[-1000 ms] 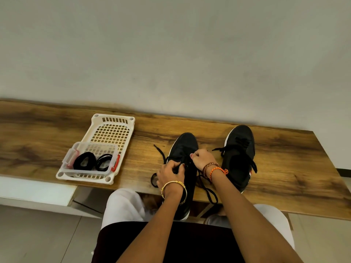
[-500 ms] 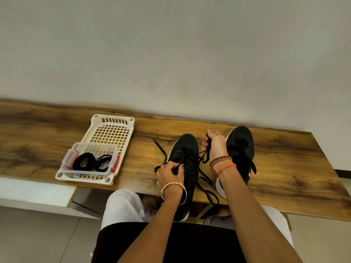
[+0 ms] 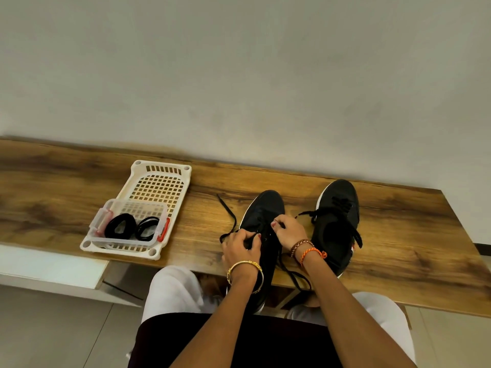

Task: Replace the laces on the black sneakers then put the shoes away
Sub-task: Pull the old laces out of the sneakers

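Near tabletop (image 3: 398,235) edge: left sneaker (image 3: 263,208), steadied by left hand (image 3: 240,247) pinching its lace (image 3: 228,216); right hand (image 3: 288,231) grip clenched on lace at eyelets, unthreading.

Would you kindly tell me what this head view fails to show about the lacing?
- Eyelets under the left hand and right hand: hidden by fingers.
- Left sneaker heel: behind the left forearm.
- Coils in the small clear box: too small to identify.
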